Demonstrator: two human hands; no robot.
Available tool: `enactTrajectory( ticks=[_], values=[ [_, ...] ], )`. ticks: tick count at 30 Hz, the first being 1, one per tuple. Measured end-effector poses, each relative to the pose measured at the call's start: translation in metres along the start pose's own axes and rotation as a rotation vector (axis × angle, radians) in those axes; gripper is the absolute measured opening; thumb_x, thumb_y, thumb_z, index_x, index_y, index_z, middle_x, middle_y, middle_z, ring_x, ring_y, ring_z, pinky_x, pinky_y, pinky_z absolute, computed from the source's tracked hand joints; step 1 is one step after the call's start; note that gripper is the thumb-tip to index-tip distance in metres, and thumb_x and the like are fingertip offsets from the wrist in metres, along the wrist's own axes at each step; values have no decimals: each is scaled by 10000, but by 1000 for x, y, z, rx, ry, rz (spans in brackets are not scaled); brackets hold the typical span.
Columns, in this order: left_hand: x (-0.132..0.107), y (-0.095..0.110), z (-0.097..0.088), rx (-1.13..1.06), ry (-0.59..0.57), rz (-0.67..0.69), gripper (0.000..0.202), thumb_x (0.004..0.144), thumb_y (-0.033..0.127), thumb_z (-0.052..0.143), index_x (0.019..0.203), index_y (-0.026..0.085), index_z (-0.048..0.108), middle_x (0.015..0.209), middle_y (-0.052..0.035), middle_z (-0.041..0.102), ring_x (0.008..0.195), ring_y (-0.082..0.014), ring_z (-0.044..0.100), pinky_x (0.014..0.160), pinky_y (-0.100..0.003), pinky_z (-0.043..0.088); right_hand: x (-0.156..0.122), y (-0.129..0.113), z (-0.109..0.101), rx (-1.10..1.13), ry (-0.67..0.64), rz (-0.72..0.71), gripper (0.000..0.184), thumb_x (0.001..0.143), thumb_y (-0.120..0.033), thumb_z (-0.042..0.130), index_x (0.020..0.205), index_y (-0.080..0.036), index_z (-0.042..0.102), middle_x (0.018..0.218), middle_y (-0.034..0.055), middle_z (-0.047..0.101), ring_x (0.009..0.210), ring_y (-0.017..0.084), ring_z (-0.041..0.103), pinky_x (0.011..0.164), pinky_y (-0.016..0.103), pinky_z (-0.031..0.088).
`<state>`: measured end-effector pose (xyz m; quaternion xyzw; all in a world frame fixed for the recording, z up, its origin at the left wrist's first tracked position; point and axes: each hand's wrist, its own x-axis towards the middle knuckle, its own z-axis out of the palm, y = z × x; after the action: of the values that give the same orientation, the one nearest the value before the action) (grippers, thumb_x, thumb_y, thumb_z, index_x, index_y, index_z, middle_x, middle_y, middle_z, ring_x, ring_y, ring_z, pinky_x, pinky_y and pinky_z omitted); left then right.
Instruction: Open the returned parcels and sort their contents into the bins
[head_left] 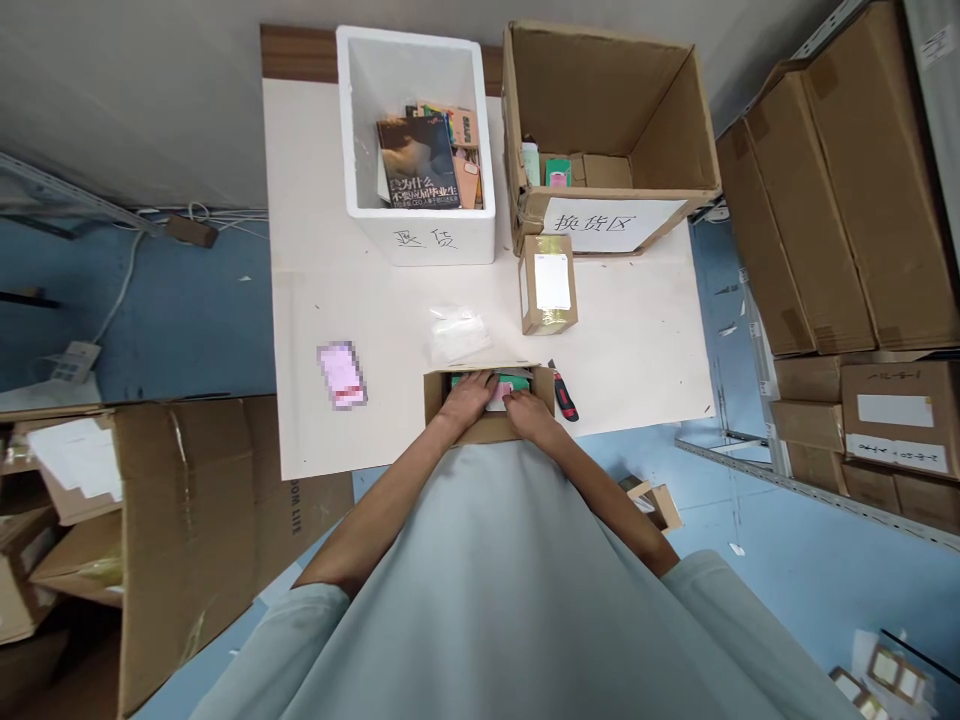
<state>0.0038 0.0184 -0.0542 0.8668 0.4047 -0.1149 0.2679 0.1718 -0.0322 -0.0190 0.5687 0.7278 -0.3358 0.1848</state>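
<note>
At the table's front edge stands an opened cardboard box (491, 430), close against my body. Inside it lies a green box with a pink-and-white panel (498, 399). My left hand (469, 395) reaches in from the left, its fingers stretched over the green box. From the other side comes my right hand (529, 413), with its fingers bent and closed at the right part of the green box; the fingertips are partly hidden. A red-and-black utility knife (564, 392) lies just right of the cardboard box. Behind the box is a piece of clear plastic wrap (457, 333).
A white foam bin (442, 240) with books and a large carton (536, 215) with small boxes stand at the back of the white table (637, 340). A taped parcel (550, 285) sits before the carton. At left lies a blurred pink item (342, 376). Stacked cartons (900, 410) stand right.
</note>
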Motion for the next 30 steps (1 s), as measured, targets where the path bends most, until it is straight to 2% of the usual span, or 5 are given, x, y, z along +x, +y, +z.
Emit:
enactTrajectory(
  ticks=[5,11,18,24,30],
  values=[
    [8,0,4,47,-3,10,624,994,-5,378,1577,116,563,1564,-231,612,1469,-324,542,1221,-471,404,-3,0,0,-7,-15,1,409,1051,-41,482,1367,-98,735,1376,199,766,1361,285,653,1134,359,528],
    [24,4,6,58,-22,-21,511,1003,16,402,1419,140,670,1465,-214,681,1431,-308,584,1212,-450,414,-5,0,4,-13,36,-10,376,1070,-51,477,1326,-69,753,1315,208,785,1319,294,670,1128,347,513],
    [28,13,0,60,-73,-120,436,938,-46,482,1325,39,666,1375,-288,685,1163,-329,742,978,-410,575,-26,13,-5,28,197,-24,392,1160,-198,423,1411,-76,699,1364,184,749,1314,295,648,1176,378,476],
    [6,10,-13,37,-38,-96,434,990,8,477,1387,97,630,1305,-232,722,1179,-330,736,990,-435,586,-49,30,-2,250,413,-1,382,1141,-194,470,1440,-109,691,1348,176,752,1281,294,675,1142,399,518],
    [21,4,-13,0,-47,-62,546,894,-5,605,1431,94,626,1434,-254,668,1319,-349,674,1095,-432,538,-49,26,2,268,444,51,366,1125,-183,508,1426,-115,705,1310,174,761,1252,299,687,1110,401,536]
  ],
)
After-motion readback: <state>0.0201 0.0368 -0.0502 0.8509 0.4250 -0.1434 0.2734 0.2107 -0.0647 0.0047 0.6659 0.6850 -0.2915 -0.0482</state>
